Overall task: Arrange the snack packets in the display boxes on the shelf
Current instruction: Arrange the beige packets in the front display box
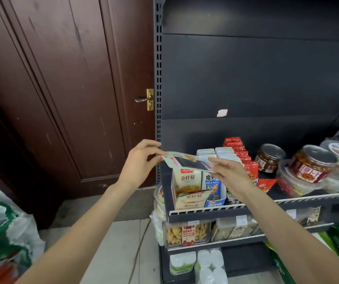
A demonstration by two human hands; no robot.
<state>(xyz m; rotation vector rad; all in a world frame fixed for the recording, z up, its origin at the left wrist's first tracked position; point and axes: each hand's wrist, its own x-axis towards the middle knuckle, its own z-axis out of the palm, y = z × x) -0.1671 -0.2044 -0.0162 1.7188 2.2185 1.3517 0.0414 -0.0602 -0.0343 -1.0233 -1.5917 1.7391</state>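
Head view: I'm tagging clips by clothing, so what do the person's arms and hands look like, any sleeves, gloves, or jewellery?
Both arms are bare along their whole visible length, with no sleeve in view. The left hand and the right hand wear no gloves. No rings, watch, bracelets or markings show on either hand or wrist. The fingernails look short and unpainted.

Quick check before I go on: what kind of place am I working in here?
Most likely a small shop: a dark metal display shelf with price tags, display boxes of snack packets, and jars of preserved food set out in rows.
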